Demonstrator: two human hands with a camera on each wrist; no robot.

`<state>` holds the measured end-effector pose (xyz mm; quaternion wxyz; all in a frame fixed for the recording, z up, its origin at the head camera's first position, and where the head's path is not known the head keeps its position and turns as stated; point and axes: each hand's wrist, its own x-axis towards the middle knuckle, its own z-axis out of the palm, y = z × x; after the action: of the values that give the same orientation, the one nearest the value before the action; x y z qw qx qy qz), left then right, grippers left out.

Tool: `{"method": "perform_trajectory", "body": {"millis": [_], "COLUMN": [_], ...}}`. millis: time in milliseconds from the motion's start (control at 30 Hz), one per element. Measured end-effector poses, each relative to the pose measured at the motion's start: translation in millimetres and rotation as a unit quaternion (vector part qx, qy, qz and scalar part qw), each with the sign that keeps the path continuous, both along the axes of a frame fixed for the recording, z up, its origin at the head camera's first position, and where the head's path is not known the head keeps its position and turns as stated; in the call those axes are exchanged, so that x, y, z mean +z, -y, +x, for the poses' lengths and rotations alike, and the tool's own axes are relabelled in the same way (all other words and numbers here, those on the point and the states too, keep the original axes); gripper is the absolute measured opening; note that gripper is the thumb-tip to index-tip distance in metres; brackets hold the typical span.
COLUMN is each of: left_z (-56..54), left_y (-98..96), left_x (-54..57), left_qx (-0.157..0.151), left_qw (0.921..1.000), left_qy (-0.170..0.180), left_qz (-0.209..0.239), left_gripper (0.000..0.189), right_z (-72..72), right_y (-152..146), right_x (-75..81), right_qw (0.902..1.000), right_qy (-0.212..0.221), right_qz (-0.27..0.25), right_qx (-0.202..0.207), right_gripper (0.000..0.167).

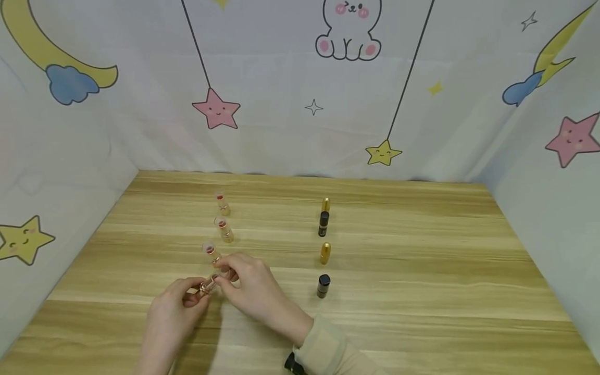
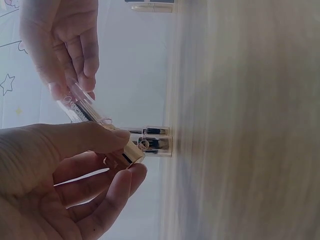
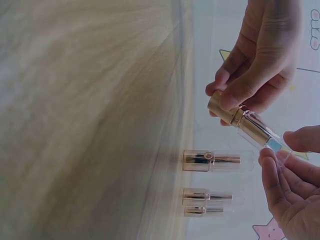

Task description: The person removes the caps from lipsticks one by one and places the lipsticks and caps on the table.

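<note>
Both hands hold one lipstick (image 1: 208, 285) with a gold base and a clear cap, tilted above the table. My left hand (image 1: 170, 308) grips the gold base (image 3: 221, 108) between thumb and fingers. With thumb and fingertips, my right hand (image 1: 253, 285) pinches the clear cap end (image 2: 80, 100). The cap surrounds the gold inner tube (image 3: 254, 129); whether it is fully seated I cannot tell. Just beyond the hands stands a similar capped lipstick (image 1: 212, 255). Two more, a middle one (image 1: 226, 232) and a far one (image 1: 223, 205), stand upright behind it in a row.
To the right another row stands on the wooden table (image 1: 422, 260): a black tube (image 1: 323, 286), a gold tube (image 1: 325, 253), a second black tube (image 1: 323, 224) and a second gold tube (image 1: 326, 204). Printed white curtains (image 1: 281, 78) enclose the back and sides.
</note>
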<state>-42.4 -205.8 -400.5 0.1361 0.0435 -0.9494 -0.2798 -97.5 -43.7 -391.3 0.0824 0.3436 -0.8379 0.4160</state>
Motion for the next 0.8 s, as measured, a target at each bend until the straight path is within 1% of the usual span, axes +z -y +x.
{"method": "perform_trajectory", "body": {"millis": [400, 600, 800], "left_z": [-0.3, -0.4, -0.9], "left_y": [-1.3, -1.6, -1.4], "left_x": [1.5, 2.6, 3.0], "left_qx": [0.007, 0.008, 0.009], "left_qw": [0.9999, 0.9996, 0.9993], "left_qy": [0.014, 0.026, 0.035], "left_qz": [0.006, 0.012, 0.011], "left_gripper": [0.027, 0.028, 0.029], "right_z": [0.6, 0.6, 1.6], "right_y": [-1.8, -3.5, -6.0], "right_x": [1.5, 2.7, 5.2], "right_qw": [0.9999, 0.9999, 0.9997], "right_qy": [0.000, -0.004, 0.002], "right_qz": [-0.003, -0.006, -0.019], "right_qx": [-0.011, -0.014, -0.013], "right_gripper": [0.020, 0.020, 0.023]}}
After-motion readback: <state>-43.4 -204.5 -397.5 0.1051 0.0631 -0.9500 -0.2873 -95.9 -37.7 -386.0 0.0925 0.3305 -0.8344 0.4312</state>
